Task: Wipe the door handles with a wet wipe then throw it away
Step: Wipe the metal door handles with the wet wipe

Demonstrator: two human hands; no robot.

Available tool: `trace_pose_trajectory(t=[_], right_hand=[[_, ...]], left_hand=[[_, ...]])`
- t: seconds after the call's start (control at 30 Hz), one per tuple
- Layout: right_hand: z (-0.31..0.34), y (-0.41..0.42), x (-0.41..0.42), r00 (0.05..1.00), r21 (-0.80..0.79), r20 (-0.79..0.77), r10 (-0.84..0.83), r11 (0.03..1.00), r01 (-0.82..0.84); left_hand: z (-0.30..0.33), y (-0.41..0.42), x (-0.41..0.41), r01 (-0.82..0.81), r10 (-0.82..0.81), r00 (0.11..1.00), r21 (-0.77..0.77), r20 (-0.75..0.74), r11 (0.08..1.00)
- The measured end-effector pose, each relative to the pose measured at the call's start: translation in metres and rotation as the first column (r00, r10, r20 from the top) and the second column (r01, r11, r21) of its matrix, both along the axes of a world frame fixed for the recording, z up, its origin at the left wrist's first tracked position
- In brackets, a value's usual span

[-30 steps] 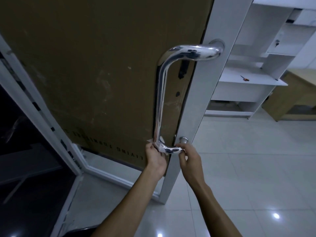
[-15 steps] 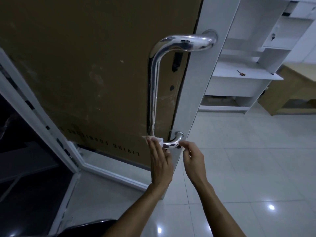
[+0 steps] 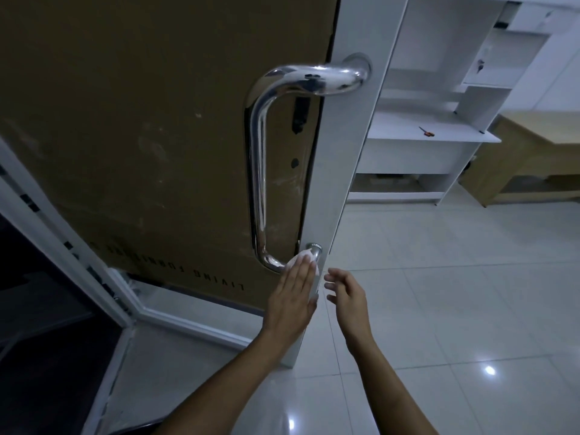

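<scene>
A shiny chrome pull handle (image 3: 259, 171) runs down the white edge of the door (image 3: 348, 127), whose panel is covered in brown cardboard. My left hand (image 3: 295, 290) lies flat with fingers straight, pressing a white wet wipe (image 3: 303, 257) against the handle's lower bend next to its bottom mount. My right hand (image 3: 346, 293) hovers just right of the door edge, fingers spread and loosely curled, holding nothing and touching nothing.
A white shelving unit (image 3: 439, 114) with a small orange-handled tool (image 3: 426, 131) stands beyond the door. A wooden desk (image 3: 533, 158) is at the far right. Glossy white floor tiles (image 3: 455, 309) stretch right. A dark opening with a white frame (image 3: 62, 233) lies left.
My left hand went from gripping the wipe around the lower bend to pressing it flat near the bottom mount. My right hand let go of the handle end and drew back.
</scene>
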State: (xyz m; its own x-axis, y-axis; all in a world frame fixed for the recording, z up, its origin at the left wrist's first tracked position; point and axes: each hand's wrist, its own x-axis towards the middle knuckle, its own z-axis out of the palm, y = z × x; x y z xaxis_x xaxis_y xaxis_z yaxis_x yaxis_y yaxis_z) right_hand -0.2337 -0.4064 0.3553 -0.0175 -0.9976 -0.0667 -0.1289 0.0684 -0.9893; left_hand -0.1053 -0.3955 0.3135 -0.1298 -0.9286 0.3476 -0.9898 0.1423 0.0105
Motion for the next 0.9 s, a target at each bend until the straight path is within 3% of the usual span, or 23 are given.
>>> trace_pose_trajectory(t=[0.27, 0.47, 0.63, 0.8, 0.9], right_hand=[[0.005, -0.014, 0.0, 1.0, 0.094, 0.015, 0.001, 0.996, -0.002], [0.005, -0.016, 0.005, 0.996, 0.147, 0.091, 0.0, 0.989, -0.013], [-0.001, -0.006, 0.015, 0.989, 0.214, 0.146, -0.028, 0.977, -0.004], [-0.009, 0.001, 0.021, 0.988, 0.251, 0.152, -0.01, 0.968, -0.029], [-0.012, 0.007, 0.026, 0.991, 0.248, 0.137, 0.008, 0.968, -0.042]], left_hand=[[0.025, -0.029, -0.033, -0.181, 0.141, 0.956, 0.14, 0.257, 0.973], [0.04, -0.025, -0.013, -0.167, 0.156, 0.985, 0.198, 0.072, 0.966], [0.049, -0.023, 0.018, -0.105, 0.091, 0.991, 0.156, 0.096, 0.982], [0.04, 0.0, 0.046, -0.09, 0.073, 0.935, 0.033, 0.348, 0.995], [0.035, 0.004, 0.045, -0.088, 0.084, 0.956, 0.002, 0.282, 0.996]])
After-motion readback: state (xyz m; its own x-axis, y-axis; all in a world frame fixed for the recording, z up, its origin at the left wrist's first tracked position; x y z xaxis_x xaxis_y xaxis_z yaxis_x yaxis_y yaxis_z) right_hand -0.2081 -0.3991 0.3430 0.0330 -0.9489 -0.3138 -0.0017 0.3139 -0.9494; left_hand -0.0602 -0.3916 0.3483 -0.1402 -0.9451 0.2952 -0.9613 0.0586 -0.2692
